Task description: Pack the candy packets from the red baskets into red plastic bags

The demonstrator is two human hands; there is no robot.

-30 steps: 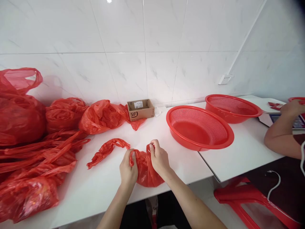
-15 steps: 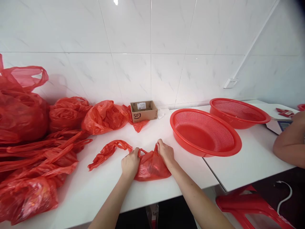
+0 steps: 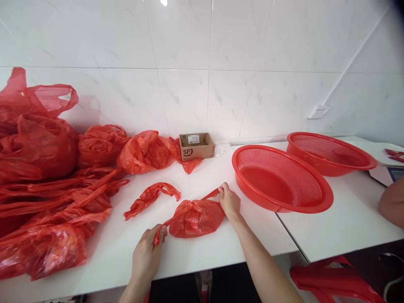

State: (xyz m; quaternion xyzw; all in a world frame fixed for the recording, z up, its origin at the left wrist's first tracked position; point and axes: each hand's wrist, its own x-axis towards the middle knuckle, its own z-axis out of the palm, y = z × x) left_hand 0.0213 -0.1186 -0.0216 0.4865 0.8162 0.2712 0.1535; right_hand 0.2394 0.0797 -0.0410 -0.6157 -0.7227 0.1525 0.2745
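Observation:
A small filled red plastic bag (image 3: 195, 218) lies on the white table (image 3: 202, 248) in front of me. My left hand (image 3: 147, 254) pinches one of the bag's handles and holds it out toward the near left. My right hand (image 3: 229, 202) grips the other handle, stretched toward the far right. The two handles run taut in opposite directions from the bag's top. A loose twisted red bag (image 3: 151, 197) lies just left of it.
Several stuffed red bags (image 3: 47, 176) pile up at the left. A small cardboard box (image 3: 197, 146) stands by the tiled wall. Two red colander basins (image 3: 280, 179) (image 3: 330, 152) sit at the right. Another person's arm (image 3: 391, 202) rests at the right edge. A red stool (image 3: 334, 280) stands below.
My hands were close together at the bag's top; now they have pulled apart, the left toward me and the right away, drawing the handles tight. The camera has shifted left.

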